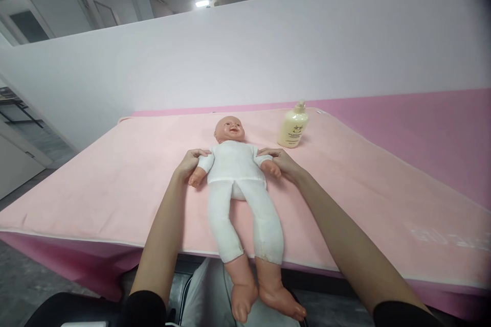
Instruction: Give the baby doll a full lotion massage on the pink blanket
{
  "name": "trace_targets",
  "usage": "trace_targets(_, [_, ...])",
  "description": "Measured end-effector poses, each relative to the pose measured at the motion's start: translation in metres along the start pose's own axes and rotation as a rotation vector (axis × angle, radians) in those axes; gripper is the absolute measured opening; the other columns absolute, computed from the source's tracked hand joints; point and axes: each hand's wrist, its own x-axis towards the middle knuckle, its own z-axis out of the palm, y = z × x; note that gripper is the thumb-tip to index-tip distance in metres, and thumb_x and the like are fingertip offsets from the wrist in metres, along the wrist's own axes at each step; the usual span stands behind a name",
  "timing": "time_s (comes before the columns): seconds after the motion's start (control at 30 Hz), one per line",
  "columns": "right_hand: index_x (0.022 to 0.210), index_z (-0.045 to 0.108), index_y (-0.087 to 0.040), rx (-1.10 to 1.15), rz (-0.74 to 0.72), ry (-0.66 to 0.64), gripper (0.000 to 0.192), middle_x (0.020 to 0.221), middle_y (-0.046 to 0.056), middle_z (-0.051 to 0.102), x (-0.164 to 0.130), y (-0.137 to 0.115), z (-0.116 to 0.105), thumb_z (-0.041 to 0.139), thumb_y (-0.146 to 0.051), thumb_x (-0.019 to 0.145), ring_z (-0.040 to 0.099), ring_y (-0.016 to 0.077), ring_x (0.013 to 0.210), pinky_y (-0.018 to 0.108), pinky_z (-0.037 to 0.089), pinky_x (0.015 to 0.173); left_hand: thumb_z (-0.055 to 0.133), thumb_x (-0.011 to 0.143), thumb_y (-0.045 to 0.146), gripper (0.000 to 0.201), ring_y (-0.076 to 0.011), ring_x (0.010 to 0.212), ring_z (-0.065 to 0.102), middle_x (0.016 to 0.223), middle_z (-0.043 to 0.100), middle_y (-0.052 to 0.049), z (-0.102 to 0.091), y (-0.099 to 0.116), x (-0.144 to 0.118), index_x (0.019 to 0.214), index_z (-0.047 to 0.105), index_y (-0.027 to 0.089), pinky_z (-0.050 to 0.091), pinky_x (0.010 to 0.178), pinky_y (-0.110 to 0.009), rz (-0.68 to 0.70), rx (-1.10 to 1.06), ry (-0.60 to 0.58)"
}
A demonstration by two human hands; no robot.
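A baby doll (pixel 237 163) with a white cloth body lies face up, its head toward the wall and its feet hanging past the table's near edge. My left hand (pixel 190 162) is closed around the doll's upper arm on the left side of the view. On the other side, my right hand (pixel 282 162) grips the doll's other arm, thumb underneath partly hidden by the sleeve. Just beyond my right hand stands a pale yellow pump bottle (pixel 293 127), upright and apart from the doll.
A pink towel (pixel 115 179) covers the table, over a darker pink cloth (pixel 441 138). Behind rises a white partition wall (pixel 268 56). Below the near edge are a grey cloth (pixel 207 291) on my lap and a black chair part (pixel 69 309).
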Motion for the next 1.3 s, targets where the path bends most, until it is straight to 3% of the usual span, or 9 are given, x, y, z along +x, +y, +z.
trace_targets(0.2, [0.083,0.073,-0.016,0.168,0.106,-0.001,0.031,0.095,0.006,0.072,0.003,-0.001,0.001,0.077,-0.028,0.055,0.065,0.0219,0.090,0.034,0.051,0.085,0.075,0.056,0.020,0.031,-0.0178,0.080,0.061,0.088,0.069,-0.007,0.002,0.008,-0.001,0.086,0.071,0.013,0.045,0.076,-0.030,0.026,0.037,-0.052])
trace_targets(0.33, [0.083,0.072,-0.016,0.070,0.124,0.064,0.032,0.094,0.007,0.072,0.007,0.003,0.004,0.078,-0.038,0.061,0.065,0.0209,0.090,0.034,0.050,0.088,0.075,0.066,0.035,0.034,-0.0176,0.081,0.060,0.092,0.069,-0.007,0.007,0.011,0.001,0.091,0.071,0.013,0.043,0.077,-0.028,0.032,0.066,-0.092])
trace_targets(0.4, [0.085,0.072,-0.015,0.006,0.134,0.095,0.033,0.096,0.008,0.072,0.007,0.003,0.006,0.076,-0.042,0.065,0.065,0.0208,0.090,0.034,0.050,0.088,0.073,0.069,0.045,0.037,-0.0162,0.074,0.059,0.084,0.068,-0.007,0.011,0.008,0.003,0.084,0.070,0.012,0.043,0.070,-0.027,0.009,0.111,-0.041])
trace_targets(0.53, [0.093,0.070,-0.015,-0.050,0.137,0.114,0.036,0.102,0.008,0.071,0.006,0.002,0.010,0.070,-0.046,0.073,0.064,0.0211,0.094,0.032,0.050,0.086,0.072,0.065,0.059,0.048,-0.0134,0.058,0.054,0.065,0.062,-0.005,0.019,-0.003,0.011,0.069,0.064,0.012,0.038,0.056,-0.026,-0.006,0.165,0.172])
trace_targets(0.6, [0.094,0.069,-0.015,-0.063,0.121,0.089,0.038,0.104,0.008,0.070,0.006,0.002,0.008,0.069,-0.047,0.074,0.064,0.0216,0.096,0.031,0.050,0.085,0.072,0.063,0.061,0.050,-0.0133,0.057,0.054,0.064,0.061,-0.004,0.021,-0.006,0.012,0.069,0.063,0.012,0.038,0.054,-0.026,-0.016,0.156,0.197])
trace_targets(0.83, [0.093,0.071,-0.016,-0.053,0.099,-0.007,0.045,0.102,0.007,0.070,0.003,0.002,0.000,0.075,-0.051,0.065,0.063,0.0214,0.094,0.033,0.049,0.087,0.078,0.061,0.053,0.048,-0.0149,0.067,0.058,0.079,0.068,-0.007,0.019,0.006,0.002,0.083,0.069,0.011,0.042,0.063,-0.027,0.008,0.100,0.071])
trace_targets(1.07, [0.083,0.075,-0.017,-0.069,0.076,-0.044,0.030,0.094,0.005,0.071,-0.002,-0.009,-0.002,0.073,-0.022,0.053,0.063,0.0222,0.091,0.034,0.050,0.086,0.076,0.059,0.021,0.035,-0.0167,0.077,0.062,0.088,0.071,-0.007,0.010,0.006,0.001,0.092,0.073,0.014,0.044,0.071,-0.028,0.024,0.129,-0.076])
trace_targets(1.17, [0.071,0.076,-0.019,-0.124,0.029,-0.043,0.023,0.096,0.005,0.071,-0.002,-0.010,-0.004,0.064,-0.018,0.051,0.062,0.0220,0.093,0.031,0.049,0.086,0.066,0.051,0.008,0.034,-0.0205,0.092,0.062,0.101,0.070,-0.009,0.004,-0.001,0.005,0.083,0.075,0.015,0.045,0.084,-0.032,0.012,0.058,-0.060])
trace_targets(1.3, [0.065,0.074,-0.020,-0.113,0.052,-0.033,0.018,0.096,0.004,0.070,-0.002,-0.009,-0.006,0.064,-0.019,0.051,0.062,0.0207,0.092,0.029,0.050,0.084,0.060,0.047,0.006,0.027,-0.0227,0.100,0.061,0.108,0.068,-0.009,-0.001,-0.005,0.007,0.069,0.072,0.015,0.044,0.092,-0.037,0.025,0.031,-0.036])
